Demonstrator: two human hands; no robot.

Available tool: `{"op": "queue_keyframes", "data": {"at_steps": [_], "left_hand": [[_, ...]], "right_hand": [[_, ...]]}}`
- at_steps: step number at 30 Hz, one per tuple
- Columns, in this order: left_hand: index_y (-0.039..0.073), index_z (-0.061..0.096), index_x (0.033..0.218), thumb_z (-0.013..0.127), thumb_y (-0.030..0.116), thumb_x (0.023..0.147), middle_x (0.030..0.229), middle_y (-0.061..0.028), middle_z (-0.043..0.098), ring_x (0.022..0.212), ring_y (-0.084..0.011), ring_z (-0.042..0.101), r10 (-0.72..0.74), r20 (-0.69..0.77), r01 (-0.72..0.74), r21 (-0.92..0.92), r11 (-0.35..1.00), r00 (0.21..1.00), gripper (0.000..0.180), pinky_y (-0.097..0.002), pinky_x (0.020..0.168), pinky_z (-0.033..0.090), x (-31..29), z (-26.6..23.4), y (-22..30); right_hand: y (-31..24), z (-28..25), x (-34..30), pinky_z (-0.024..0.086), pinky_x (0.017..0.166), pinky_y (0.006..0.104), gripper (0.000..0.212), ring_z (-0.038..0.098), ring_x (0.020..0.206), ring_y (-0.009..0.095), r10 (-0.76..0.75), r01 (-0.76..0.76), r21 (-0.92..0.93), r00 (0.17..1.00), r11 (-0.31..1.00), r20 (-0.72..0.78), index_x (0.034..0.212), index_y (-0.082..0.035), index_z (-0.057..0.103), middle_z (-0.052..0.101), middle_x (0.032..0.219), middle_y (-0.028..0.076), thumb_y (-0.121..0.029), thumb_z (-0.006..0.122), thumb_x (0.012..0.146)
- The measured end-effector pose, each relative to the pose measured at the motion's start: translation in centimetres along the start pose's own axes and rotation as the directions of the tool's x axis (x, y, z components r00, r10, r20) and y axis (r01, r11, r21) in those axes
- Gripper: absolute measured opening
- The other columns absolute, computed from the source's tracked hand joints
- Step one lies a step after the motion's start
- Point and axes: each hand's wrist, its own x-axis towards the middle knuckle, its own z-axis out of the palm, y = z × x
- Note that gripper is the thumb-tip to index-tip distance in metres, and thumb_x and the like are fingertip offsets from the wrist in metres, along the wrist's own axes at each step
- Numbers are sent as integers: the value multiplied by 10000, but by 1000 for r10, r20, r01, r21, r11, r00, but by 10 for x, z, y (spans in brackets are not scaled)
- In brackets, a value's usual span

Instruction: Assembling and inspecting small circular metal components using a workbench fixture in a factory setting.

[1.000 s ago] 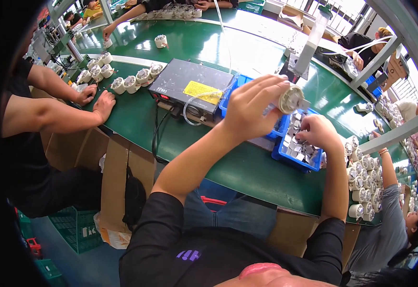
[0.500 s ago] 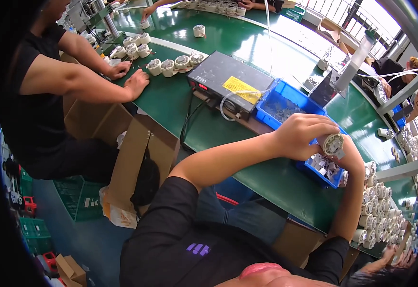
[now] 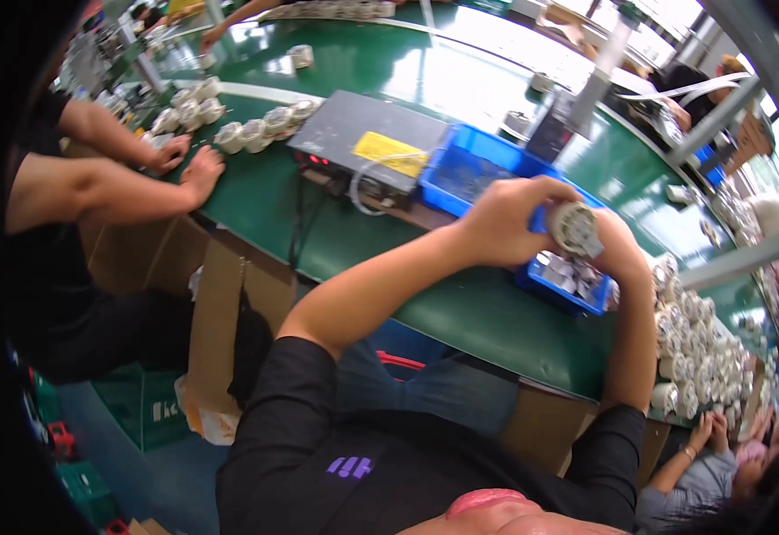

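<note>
My left hand (image 3: 507,223) is closed around the left side of a round white motor-like part (image 3: 574,229), its fingers curled over the top. From the right, my right hand (image 3: 619,248) grips the same part, its fingers partly hidden behind it. The part's open face, with a ring of pale inner pieces and a small white tab at its lower right, is turned toward me. Just below the hands is a blue bin (image 3: 561,298) of small white pieces. Behind my left hand stands a larger blue bin (image 3: 431,190) holding small greyish pieces.
A black control box (image 3: 354,125) with a yellow label and a clear tube stands left of the bins. Many similar white parts (image 3: 688,343) are stacked at right. A co-worker's hands (image 3: 195,169) rest on the green table (image 3: 461,316) at left, beside an open cardboard box (image 3: 214,330).
The whole view has shifted, so the scene sits further left in the picture. My left fingers have come down from above the part to wrap round its side.
</note>
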Motion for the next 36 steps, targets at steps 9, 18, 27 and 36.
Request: {"op": "queue_keyframes", "data": {"at_steps": [9,18,27,36], "left_hand": [[82,722,1326,906,-55,697,1244,-86,802,1081,-235,759,-139,113,154,-137,978,984,669,-360,990,588,3,-6,4],[82,725,1337,895,-44,717,1239,-82,800,1070,-237,749,-170,157,188,-108,976,973,654,-371,984,571,4,-8,2],[44,739,1322,886,-28,712,1172,-120,810,987,-258,754,-196,171,213,-84,974,965,631,-363,915,592,6,-10,1],[42,732,1357,895,-34,729,1183,-120,788,1017,-232,727,-263,283,314,-149,938,922,653,-361,940,587,6,-16,12]], "right_hand": [[17,-30,-6,533,646,293,142,605,662,188,66,-76,366,997,928,38,865,14,770,744,790,69,-1,804,728],[19,-40,-10,513,606,238,211,590,605,121,125,-109,472,992,875,-2,982,22,838,766,795,79,12,834,771],[7,-36,-15,529,597,211,156,616,613,104,9,231,794,959,563,-285,986,42,835,770,801,89,26,876,836],[-11,-37,-19,496,598,196,174,591,647,80,-101,264,784,962,562,-252,982,7,821,735,830,55,15,896,825]]}}
